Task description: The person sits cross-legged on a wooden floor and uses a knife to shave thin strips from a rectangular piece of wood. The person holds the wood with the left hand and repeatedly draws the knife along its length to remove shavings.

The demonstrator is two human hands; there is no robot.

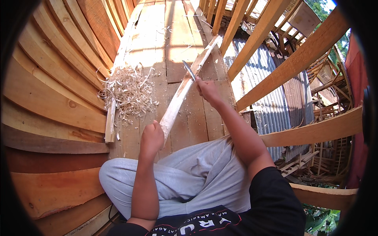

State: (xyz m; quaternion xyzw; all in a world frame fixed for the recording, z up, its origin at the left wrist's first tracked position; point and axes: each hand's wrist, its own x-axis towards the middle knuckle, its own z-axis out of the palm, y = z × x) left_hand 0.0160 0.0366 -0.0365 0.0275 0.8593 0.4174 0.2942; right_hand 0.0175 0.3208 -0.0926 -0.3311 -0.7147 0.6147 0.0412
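Note:
A long, pale wooden pole (173, 109) slants from my lap up toward the railing at the far right, with darker patches of bark along it. My left hand (152, 135) is wrapped round its near end. In my right hand (207, 91) is a knife (189, 70), its blade lying across the pole at about mid-length. The knife's handle is mostly hidden inside my fist.
Curled wood shavings (130, 92) are heaped on the plank floor (157, 78) at the left, by a short wooden strip (110, 122). A plank wall (59, 90) rises on the left. Wooden railing slats (256, 39) stand on the right, with corrugated metal sheets (267, 90) beyond them.

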